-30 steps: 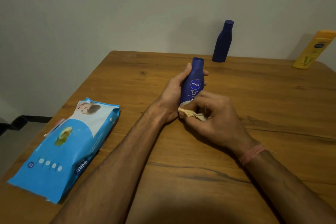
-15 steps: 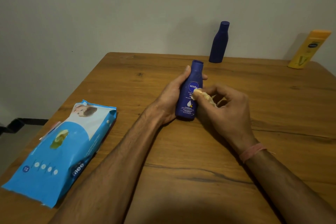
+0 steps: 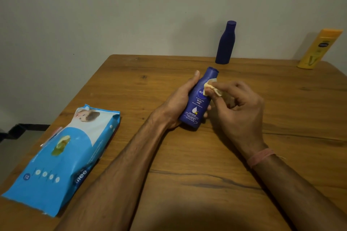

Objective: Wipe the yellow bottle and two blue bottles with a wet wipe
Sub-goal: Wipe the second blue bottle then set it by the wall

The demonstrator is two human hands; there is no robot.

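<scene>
Wooden table (image 3: 187, 165): the left hand (image 3: 178, 103) grips the labelled blue bottle (image 3: 199, 103), whose long axis tilts away up-right. The right hand (image 3: 242, 110), just right of it, pinches the wet wipe (image 3: 209, 86) against the bottle's shoulder, with the cap just above.

Two bare arms came up from the bottom of the frame. They had no sleeves on them. Thin hairs showed along the forearms. The left hand (image 3: 176, 107) sat near the middle of the frame and wore nothing, no ring and no watch. The right hand (image 3: 238, 110) was a little to the right of the middle. A thin pink band (image 3: 260, 156) went round its wrist, with a small loose thread sticking out to the right.
</scene>
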